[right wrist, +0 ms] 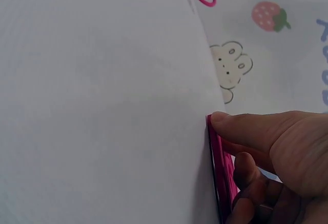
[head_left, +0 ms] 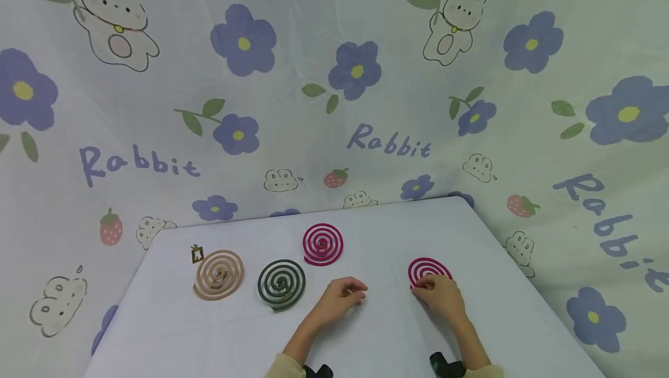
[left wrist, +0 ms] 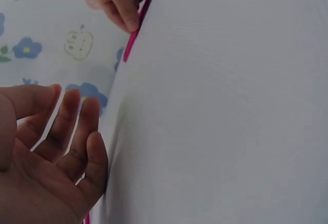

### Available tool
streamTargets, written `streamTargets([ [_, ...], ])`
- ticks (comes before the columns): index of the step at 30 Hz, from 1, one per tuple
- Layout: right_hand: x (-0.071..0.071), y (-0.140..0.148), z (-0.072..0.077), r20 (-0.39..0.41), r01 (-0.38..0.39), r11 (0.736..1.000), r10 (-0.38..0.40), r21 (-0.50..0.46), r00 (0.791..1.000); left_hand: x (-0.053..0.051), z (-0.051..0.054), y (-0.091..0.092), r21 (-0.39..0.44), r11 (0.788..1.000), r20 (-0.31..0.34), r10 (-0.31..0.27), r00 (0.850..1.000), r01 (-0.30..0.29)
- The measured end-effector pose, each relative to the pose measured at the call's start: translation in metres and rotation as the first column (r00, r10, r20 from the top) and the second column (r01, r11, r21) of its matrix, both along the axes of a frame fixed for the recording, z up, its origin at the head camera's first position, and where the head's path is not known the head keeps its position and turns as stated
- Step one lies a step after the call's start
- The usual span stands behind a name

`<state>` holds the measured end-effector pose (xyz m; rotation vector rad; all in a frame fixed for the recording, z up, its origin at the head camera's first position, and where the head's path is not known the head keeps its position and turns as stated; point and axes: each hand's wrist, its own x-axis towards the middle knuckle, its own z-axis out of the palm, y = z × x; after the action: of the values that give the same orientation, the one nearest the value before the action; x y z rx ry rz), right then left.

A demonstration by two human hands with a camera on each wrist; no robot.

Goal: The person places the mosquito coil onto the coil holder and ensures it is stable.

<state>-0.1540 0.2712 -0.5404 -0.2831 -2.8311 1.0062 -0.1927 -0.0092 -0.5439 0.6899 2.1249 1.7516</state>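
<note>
At the right of the table my right hand [head_left: 441, 297] pinches the near-left edge of a pink mosquito coil [head_left: 420, 269]. The right wrist view shows the thumb on the rim of this pink coil [right wrist: 220, 167], with a thin dark edge running along its underside. My left hand [head_left: 340, 298] hovers near the middle with loosely bent fingers and holds nothing; its palm shows in the left wrist view. Nearest to it is a dark green coil [head_left: 281, 294] lying flat. Behind that lies another pink coil [head_left: 323, 256], and further left a tan coil [head_left: 201, 289].
A small brass-coloured metal piece [head_left: 197, 254] lies against the far-left edge of the tan coil. The white table [head_left: 376, 343] ends at a back edge and a slanting right edge. Behind it hangs a cloth [head_left: 292, 99] printed with rabbits and flowers.
</note>
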Motion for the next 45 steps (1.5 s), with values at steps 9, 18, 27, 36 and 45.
streamTargets([
  [9,0.000,-0.014,-0.001,-0.008,-0.021,1.000,0.021,-0.003,1.000,-0.001,0.001,0.008,-0.040,0.999,-0.019,-0.022,1.000,0.021],
  [18,-0.001,-0.028,-0.001,-0.004,-0.044,0.999,0.044,0.022,0.999,0.002,0.008,0.014,-0.047,0.999,-0.039,-0.029,0.999,0.027],
  [27,-0.001,-0.037,0.000,-0.016,-0.064,0.998,0.064,0.013,0.998,-0.004,0.004,0.023,-0.047,0.998,-0.035,-0.047,0.998,0.045],
  [36,-0.001,-0.019,0.009,-0.010,-0.019,0.999,0.019,-0.032,1.000,-0.013,0.009,0.036,-0.123,0.990,-0.055,-0.079,0.995,0.071],
  [45,-0.001,0.004,0.017,-0.033,0.005,0.999,-0.006,-0.041,0.999,-0.030,0.011,0.046,-0.166,0.983,-0.020,-0.084,0.996,0.080],
])
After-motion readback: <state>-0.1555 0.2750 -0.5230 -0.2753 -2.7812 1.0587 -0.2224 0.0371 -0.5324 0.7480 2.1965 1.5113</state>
